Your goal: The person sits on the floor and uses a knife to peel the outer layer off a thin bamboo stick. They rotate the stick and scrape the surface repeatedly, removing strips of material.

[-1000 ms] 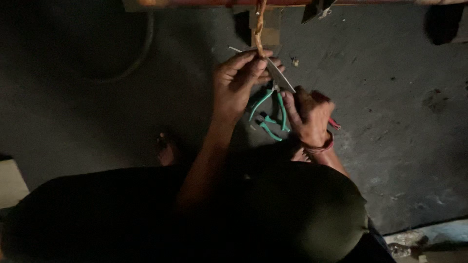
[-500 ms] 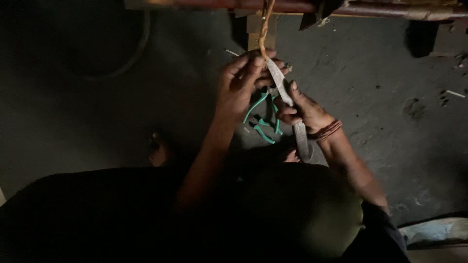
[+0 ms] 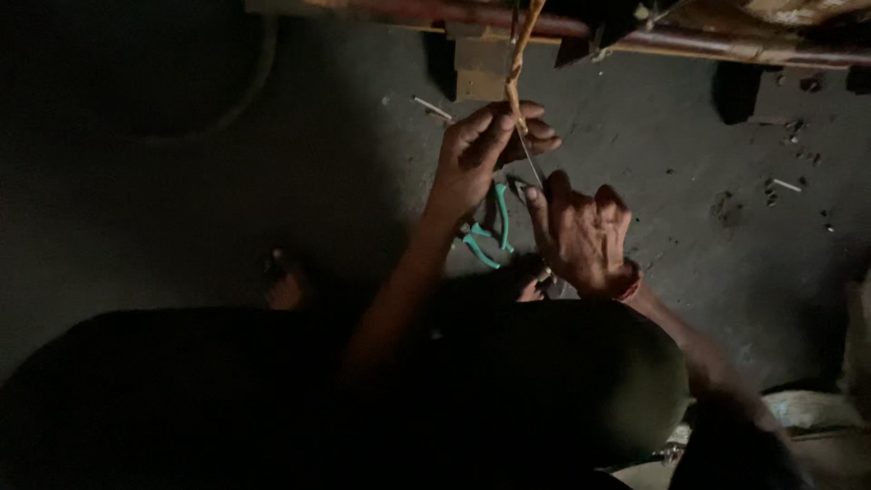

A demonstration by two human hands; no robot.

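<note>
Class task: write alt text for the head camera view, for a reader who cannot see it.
In dim light, the left hand pinches a twisted tan cord hanging from a wooden bar, while the right hand holds a thin metal blade against it. Green-handled pliers lie on the dark floor beneath the hands.
</note>
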